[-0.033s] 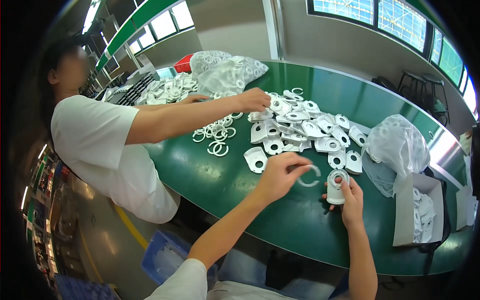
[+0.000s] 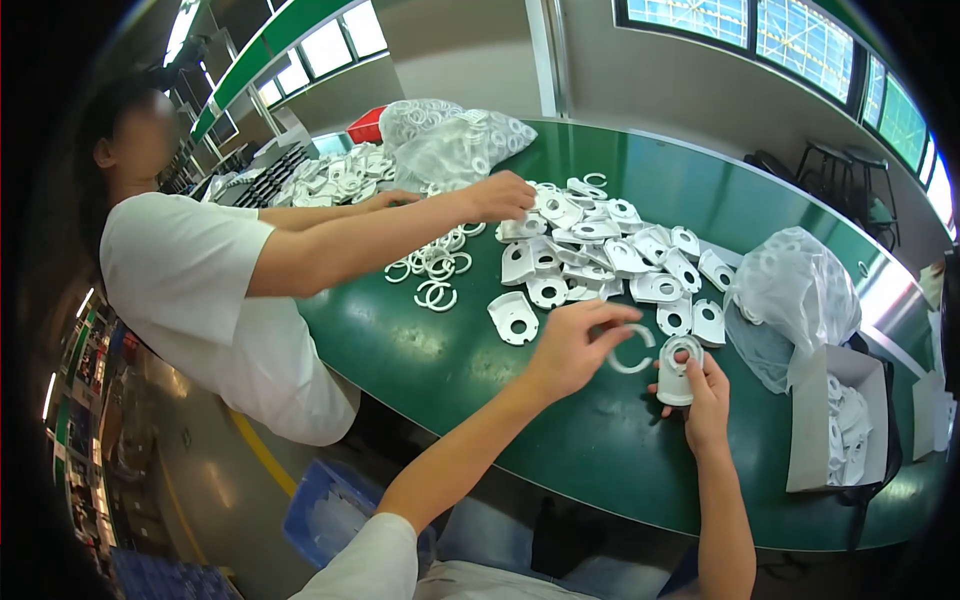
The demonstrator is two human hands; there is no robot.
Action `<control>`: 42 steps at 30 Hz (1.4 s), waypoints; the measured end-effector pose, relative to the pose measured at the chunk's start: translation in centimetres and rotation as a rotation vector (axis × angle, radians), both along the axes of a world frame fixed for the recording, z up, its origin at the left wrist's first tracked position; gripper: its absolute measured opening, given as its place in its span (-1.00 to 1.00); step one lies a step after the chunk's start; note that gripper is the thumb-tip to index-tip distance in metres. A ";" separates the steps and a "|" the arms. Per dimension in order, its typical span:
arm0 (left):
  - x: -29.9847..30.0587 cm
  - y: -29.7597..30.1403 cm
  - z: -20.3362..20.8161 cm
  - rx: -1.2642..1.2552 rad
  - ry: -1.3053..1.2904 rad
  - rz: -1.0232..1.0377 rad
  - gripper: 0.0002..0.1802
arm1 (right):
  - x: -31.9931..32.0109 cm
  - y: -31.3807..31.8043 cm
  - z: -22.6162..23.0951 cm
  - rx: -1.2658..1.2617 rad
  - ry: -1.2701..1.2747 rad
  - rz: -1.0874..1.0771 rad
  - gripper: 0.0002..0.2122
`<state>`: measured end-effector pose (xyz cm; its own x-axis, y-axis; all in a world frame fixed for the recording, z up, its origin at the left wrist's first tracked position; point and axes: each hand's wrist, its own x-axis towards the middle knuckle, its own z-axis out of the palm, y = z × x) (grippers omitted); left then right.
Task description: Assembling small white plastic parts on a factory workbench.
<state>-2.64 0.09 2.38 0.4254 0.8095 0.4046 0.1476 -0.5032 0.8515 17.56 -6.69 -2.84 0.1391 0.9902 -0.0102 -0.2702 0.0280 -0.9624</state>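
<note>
The green worktop curves under both of the person's hands and carries everything within arm's reach. Across it, well beyond the left hand, a co-worker in a white shirt leans in with a forearm stretched over the surface, a hand resting at the far edge of the pile, probably so parts can be pulled from the same stock. To the right of the right hand, a bulging clear bag slumps against an open cardboard box with white parts inside, close enough to draw from without rising. Just ahead of both hands lies the spread of flat white plastic plates, each with a round hole, fanned out loosely so single pieces can be picked off. Further out, to the left of them, a small scatter of white rings sits on the bare green.

The left hand is closed in a fingertip pinch on an open white ring, lifted off the worktop and held just beside the right hand. The right hand is wrapped around a small white housing, holding it upright with its round opening turned towards the ring, seemingly to steady it for fitting.
</note>
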 end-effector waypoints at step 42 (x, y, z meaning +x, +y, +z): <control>4.2 0.0 -2.7 -0.127 0.029 0.003 -0.85 | -0.3 -0.3 1.1 0.012 -0.027 0.042 -0.69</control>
<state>1.60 0.12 -0.31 0.4331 0.8545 0.2867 0.1745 -0.3915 0.9035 17.27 -6.97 -1.71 0.0972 0.9953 0.0047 -0.2454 0.0285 -0.9690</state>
